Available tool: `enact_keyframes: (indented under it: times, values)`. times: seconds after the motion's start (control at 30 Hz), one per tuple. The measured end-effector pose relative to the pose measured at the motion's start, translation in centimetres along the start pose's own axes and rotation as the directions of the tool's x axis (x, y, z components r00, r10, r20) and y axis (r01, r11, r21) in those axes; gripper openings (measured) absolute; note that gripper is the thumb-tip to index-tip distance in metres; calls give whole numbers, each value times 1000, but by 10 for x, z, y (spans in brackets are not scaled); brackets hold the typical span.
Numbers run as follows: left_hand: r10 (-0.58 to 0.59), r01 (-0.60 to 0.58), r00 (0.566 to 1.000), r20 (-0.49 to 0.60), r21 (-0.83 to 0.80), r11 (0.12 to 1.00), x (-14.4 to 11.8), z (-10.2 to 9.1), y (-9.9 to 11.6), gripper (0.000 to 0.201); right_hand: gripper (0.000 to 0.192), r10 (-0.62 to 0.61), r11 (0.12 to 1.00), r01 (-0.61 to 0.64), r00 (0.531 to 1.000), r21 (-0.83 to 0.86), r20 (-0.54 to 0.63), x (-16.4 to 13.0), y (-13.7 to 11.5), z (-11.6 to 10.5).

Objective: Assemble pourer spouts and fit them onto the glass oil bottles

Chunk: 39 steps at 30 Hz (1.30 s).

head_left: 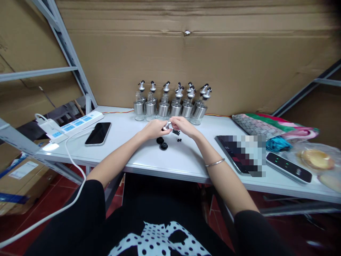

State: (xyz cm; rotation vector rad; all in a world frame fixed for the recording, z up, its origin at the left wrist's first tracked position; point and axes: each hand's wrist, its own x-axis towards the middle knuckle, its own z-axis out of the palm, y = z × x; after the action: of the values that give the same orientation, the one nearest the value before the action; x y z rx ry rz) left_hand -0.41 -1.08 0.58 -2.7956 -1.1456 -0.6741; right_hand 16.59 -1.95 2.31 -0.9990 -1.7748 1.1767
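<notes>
Both forearms outstretched and converging, left hand [154,128] and right hand [183,126] fingertip to fingertip, fingers pinched.

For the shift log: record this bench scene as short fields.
left hand: pinching a small metal spout
right hand: fingers on the same spout
under the hands: black caps on the white table
behind: row of dispenser bottles with spouts fitted
left of hands: phone, power strip
right of hands: tablet, dark device with green lights
</notes>
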Motion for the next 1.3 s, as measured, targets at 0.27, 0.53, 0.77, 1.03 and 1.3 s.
enact_keyframes:
  times: [0.27,0.53,0.77,1.03,1.3]
  values:
    - [99,-98,994,-46,26,995,0,4,-5,19,38,88,994,-91,995,-67,-46,2,4,-5]
    - [117,-109,991,-60,133,985,2,7,-11,23,44,176,980,-179,984,-86,-36,1,4,-7]
    - [86,-81,995,-50,88,993,1,3,-10,21,37,175,975,-166,983,-146,51,1,11,-14]
    - [77,-75,996,-37,57,996,2,2,-8,21,11,218,942,-191,973,-276,72,0,15,-13]
    - [92,-89,994,-59,47,995,1,4,-10,20,20,167,953,-179,983,-243,-71,1,13,-17]
